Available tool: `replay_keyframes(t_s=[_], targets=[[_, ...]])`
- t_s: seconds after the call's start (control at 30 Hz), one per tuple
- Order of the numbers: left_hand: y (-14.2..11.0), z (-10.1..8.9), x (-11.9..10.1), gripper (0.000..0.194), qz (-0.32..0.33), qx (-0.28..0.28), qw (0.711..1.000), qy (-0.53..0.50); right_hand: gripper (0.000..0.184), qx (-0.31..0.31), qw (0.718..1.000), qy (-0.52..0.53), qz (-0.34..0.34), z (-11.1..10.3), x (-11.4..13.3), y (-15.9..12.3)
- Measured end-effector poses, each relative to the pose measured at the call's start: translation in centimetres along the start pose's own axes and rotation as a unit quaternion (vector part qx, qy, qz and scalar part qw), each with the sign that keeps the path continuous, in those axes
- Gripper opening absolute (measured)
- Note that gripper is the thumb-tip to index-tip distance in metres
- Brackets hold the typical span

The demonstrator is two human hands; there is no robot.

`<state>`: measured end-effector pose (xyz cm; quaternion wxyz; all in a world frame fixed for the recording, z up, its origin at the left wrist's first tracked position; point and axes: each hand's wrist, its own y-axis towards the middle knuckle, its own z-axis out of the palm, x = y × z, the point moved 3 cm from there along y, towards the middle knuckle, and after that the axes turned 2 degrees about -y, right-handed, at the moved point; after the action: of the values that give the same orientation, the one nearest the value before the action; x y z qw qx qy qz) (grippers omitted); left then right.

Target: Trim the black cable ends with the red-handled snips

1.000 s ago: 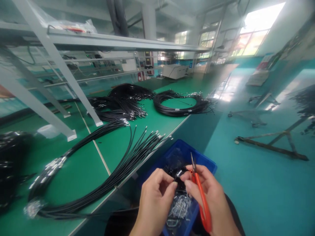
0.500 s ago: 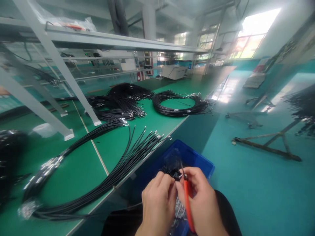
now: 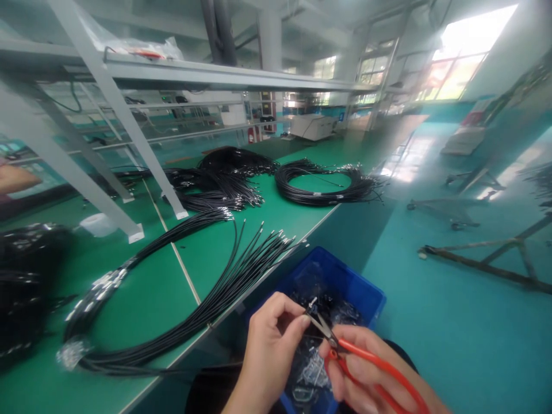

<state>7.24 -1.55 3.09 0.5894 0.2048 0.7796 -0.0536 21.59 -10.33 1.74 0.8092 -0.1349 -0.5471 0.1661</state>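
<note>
My left hand pinches a small black piece with a metal tip between thumb and forefinger. A thin dark cable runs toward this hand from the left, but the fingers hide any join. In my right hand are red-handled pliers. Their slim, pointed jaws stand apart, tips close to the left thumb and the small piece. Both hands are over a blue bin, which holds clear plastic bags with dark parts and a heap of small silvery parts.
Left of my hands, a looped bundle of black cables lies on the green bench. Farther back lies a coiled cable bundle. White shelf posts rise from the bench. A metal stand is on the right-hand floor.
The right hand has drawn back to the right, turning the pliers from nearly upright to a slant. Their jaws have spread. A person's arm now shows at the far left.
</note>
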Motion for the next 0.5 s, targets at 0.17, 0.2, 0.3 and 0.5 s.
replay_keyframes(t_s=[0.17,0.2,0.3,0.5], targets=[[-0.1,-0.1,-0.1,0.012,-0.005,0.019,1.000,-0.024,0.038,0.029,0.998,0.056,-0.006,0.2,-0.5,0.4],[-0.1,-0.1,-0.1,0.012,-0.003,0.022,0.999,-0.025,0.038,0.037,0.997,0.062,-0.003,0.2,-0.6,0.4],[-0.2,-0.1,0.1,0.011,0.011,0.025,0.999,-0.023,0.037,0.041,0.998,0.051,-0.017,0.3,-0.4,0.3],[-0.3,-0.1,0.3,0.011,0.050,0.019,0.998,-0.014,0.024,0.039,0.999,-0.005,-0.022,0.6,0.7,0.6]])
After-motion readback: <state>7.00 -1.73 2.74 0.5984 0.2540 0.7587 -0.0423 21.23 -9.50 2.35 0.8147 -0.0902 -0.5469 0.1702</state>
